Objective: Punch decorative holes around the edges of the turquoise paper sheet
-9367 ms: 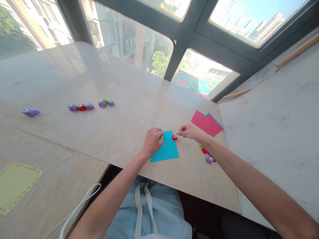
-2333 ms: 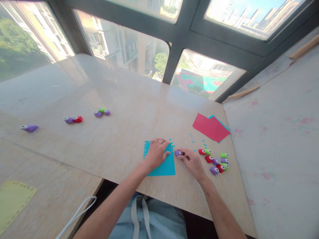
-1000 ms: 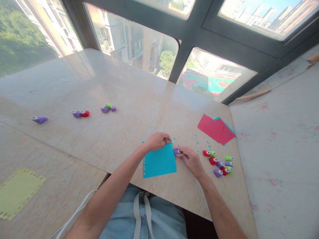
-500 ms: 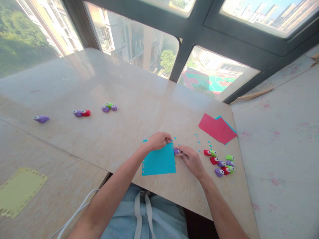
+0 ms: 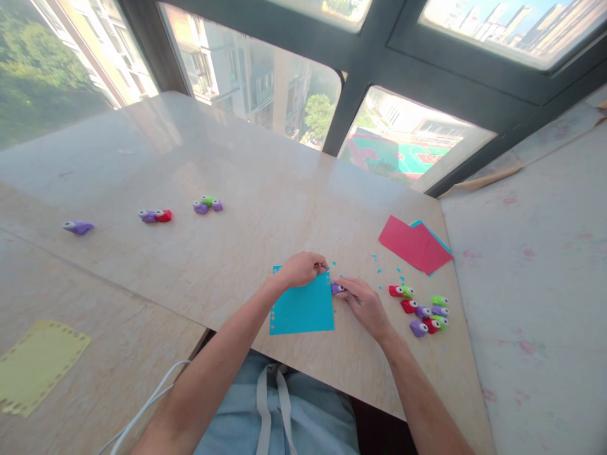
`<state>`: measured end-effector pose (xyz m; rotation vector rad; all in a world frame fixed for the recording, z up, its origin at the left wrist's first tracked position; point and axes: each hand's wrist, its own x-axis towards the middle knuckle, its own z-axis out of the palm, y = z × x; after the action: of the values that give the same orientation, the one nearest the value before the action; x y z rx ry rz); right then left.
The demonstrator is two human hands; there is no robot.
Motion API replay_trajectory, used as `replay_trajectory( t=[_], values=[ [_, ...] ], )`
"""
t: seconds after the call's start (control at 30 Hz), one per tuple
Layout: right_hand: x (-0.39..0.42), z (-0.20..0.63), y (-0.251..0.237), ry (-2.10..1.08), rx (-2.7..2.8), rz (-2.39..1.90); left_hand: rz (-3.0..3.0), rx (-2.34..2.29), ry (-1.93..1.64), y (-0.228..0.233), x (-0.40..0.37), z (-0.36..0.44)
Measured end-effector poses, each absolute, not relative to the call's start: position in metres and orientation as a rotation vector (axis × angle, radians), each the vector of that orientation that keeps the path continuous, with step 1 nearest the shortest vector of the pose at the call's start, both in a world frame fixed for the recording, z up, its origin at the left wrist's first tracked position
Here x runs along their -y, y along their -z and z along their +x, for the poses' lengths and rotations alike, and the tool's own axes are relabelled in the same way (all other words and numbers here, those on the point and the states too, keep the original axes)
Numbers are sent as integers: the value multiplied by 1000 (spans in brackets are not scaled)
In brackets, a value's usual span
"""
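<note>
A blue paper square (image 5: 303, 309) lies on the marble table (image 5: 227, 253) in front of me, with small holes along its left and top edges. My left hand (image 5: 300, 268) pinches the sheet's top right corner. My right hand (image 5: 363, 302) holds a small purple punch (image 5: 336, 289) against the sheet's right edge, close to that corner. Tiny blue paper bits (image 5: 377, 265) are scattered just beyond my hands.
A cluster of red, green and purple punches (image 5: 422, 309) sits to the right of my right hand. Red and blue sheets (image 5: 413, 245) lie at the far right. More punches (image 5: 207, 205) (image 5: 155, 216) (image 5: 78, 227) rest on the left, and a punched yellow sheet (image 5: 38, 366) lies on the lower table.
Earlier I worked the sheet's edge with a red punch; it is purple now. In the last second the sheet settled flatter and my hands barely moved.
</note>
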<state>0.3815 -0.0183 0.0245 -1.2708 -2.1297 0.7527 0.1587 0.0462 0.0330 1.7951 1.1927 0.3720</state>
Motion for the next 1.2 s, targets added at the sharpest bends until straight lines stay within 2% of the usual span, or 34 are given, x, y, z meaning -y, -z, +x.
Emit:
replay_trajectory(
  t=[1.2],
  values=[
    [16, 372, -26, -815, 2105, -1335, 1814, -1336, -377, -30, -42, 174]
  ],
)
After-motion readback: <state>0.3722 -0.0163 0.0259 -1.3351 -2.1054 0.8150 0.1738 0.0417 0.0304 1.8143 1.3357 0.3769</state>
